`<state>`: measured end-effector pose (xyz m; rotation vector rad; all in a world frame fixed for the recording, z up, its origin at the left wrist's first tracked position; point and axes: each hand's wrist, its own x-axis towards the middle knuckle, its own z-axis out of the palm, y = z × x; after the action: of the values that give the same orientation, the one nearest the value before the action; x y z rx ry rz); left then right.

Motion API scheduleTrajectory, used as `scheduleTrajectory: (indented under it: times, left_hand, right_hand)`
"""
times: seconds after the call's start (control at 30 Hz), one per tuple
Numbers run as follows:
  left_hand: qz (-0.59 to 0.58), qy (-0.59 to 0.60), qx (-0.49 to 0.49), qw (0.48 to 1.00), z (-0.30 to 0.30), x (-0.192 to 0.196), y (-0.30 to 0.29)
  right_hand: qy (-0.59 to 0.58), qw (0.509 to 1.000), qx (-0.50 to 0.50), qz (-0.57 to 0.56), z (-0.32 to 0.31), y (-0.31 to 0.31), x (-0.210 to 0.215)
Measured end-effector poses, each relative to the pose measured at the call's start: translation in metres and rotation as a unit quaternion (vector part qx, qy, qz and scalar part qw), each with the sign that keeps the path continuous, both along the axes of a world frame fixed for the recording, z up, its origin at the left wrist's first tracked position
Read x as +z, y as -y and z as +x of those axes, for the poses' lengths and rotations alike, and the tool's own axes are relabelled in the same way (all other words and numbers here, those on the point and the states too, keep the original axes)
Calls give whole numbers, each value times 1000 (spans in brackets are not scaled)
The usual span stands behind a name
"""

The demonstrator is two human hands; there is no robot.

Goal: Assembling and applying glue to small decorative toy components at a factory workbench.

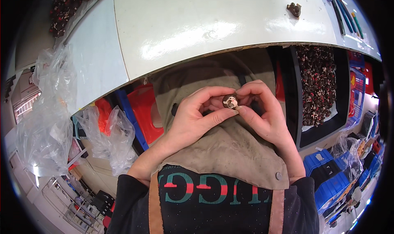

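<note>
A small painted figurine piece, dark brown with a pale face-like front, is held above my apron-covered lap. My left hand pinches it from the left, thumb below and fingers curled behind. From the other side my right hand closes on its right edge, with thumb and fingertips meeting there. Whether a fine part sits between the right fingertips is too small to tell. The tan apron spreads beneath both hands, just in front of the white table.
A black tray full of similar small pieces stands at my right. On the table lie a dark brown piece and several thin tools. Clear plastic bags hang at the left. Blue crates stand lower right, a red stool under the table.
</note>
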<state>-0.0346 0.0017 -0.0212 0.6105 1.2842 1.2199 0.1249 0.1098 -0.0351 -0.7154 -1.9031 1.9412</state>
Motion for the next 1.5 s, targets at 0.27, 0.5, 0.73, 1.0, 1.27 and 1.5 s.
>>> scheduleTrajectory:
  times: [0.27,0.5,0.73,1.0,1.27,1.5]
  left_hand:
    - [5,-10,7,1000,1,1,-3]
    - [-19,-29,-11,999,-4,7,-5]
    - [-40,-45,-27,998,-13,14,-1]
    - [388,-105,-233,885,-71,139,-10]
    - [295,-272,178,898,-23,206,-19]
    - [439,-339,-25,832,-82,199,-28]
  right_hand:
    - [3,994,8,107,-4,-7,9]
    - [11,995,11,98,-9,-9,14]
    - [-6,997,4,72,-18,-7,14]
    - [-68,996,-43,-40,-16,-25,35]
    - [-78,984,-113,111,-49,-55,88]
    - [0,954,-168,250,-59,-90,99]
